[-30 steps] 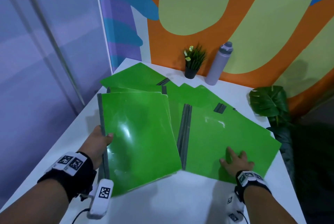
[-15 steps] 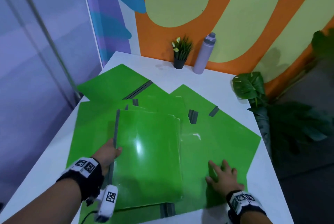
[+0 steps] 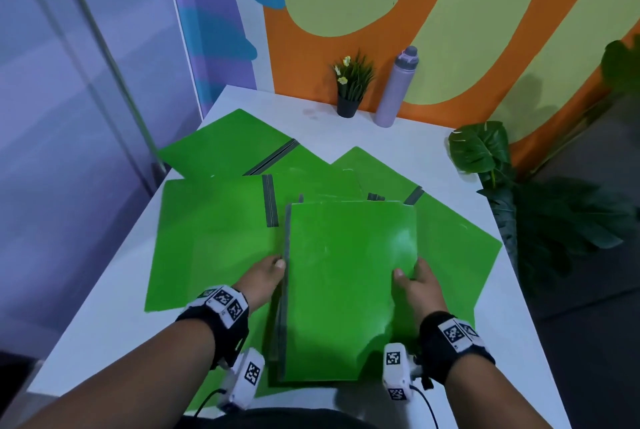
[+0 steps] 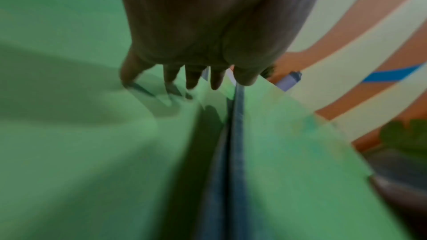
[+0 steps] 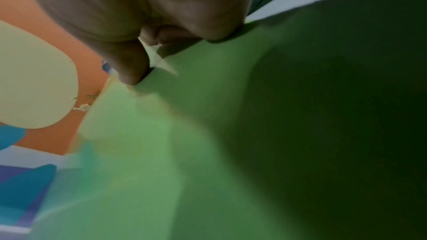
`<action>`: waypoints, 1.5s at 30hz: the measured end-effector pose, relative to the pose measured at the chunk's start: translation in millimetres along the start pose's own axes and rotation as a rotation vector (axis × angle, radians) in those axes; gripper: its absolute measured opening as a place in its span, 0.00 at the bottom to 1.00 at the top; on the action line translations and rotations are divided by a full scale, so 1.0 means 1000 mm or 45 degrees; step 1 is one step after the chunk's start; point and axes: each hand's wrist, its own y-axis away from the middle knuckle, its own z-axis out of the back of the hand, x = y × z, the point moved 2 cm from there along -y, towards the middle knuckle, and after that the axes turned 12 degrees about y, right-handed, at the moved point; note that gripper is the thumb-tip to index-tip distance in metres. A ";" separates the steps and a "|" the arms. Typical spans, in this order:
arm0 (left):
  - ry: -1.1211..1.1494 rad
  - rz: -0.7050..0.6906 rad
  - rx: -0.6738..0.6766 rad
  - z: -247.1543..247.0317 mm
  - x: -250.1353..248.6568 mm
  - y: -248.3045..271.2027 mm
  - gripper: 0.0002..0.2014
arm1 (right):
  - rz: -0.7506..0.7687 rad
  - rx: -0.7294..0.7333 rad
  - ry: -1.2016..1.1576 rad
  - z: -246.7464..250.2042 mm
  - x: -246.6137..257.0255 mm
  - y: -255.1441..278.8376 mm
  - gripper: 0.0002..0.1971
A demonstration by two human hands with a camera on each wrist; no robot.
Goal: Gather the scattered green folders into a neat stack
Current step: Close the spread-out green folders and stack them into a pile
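The left hand [image 3: 264, 275] grips the grey-spined left edge of the top green folder [image 3: 349, 276], thumb on the spine; in the left wrist view its fingers [image 4: 193, 79] reach down onto the green sheets beneath. The right hand [image 3: 417, 285] pinches the same folder's right edge, thumb on top and fingers curled underneath. This folder lies squarely over a small pile near the counter's [image 3: 346, 130] front edge. Around it, other green folders [image 3: 214, 238] lie fanned and overlapping, several opened flat. At the far edge stand a small potted plant [image 3: 350, 87] and a lilac bottle [image 3: 396, 87], near each other.
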 end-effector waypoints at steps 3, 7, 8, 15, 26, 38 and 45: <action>-0.531 0.083 -0.088 0.014 0.041 -0.008 0.43 | 0.010 -0.121 -0.023 0.016 -0.005 -0.003 0.35; -0.839 0.189 -0.179 0.053 0.082 -0.005 0.54 | 0.002 -0.201 -0.023 0.034 -0.010 -0.005 0.33; -0.870 0.205 -0.258 0.064 0.082 -0.003 0.52 | 0.001 -0.204 -0.018 0.035 -0.011 -0.005 0.33; -0.678 0.040 -0.491 0.063 0.056 0.003 0.25 | -0.002 -0.173 0.006 0.020 -0.015 -0.002 0.32; -0.922 0.191 -0.217 -0.009 0.047 0.000 0.25 | 0.002 -0.172 0.111 0.013 -0.027 -0.003 0.32; -0.609 0.030 -0.441 0.010 0.029 0.014 0.12 | -0.052 -0.154 -0.095 0.039 -0.026 -0.001 0.33; -0.114 -0.498 -0.681 0.048 -0.062 0.073 0.06 | -0.052 -0.098 -0.400 0.043 -0.010 -0.004 0.35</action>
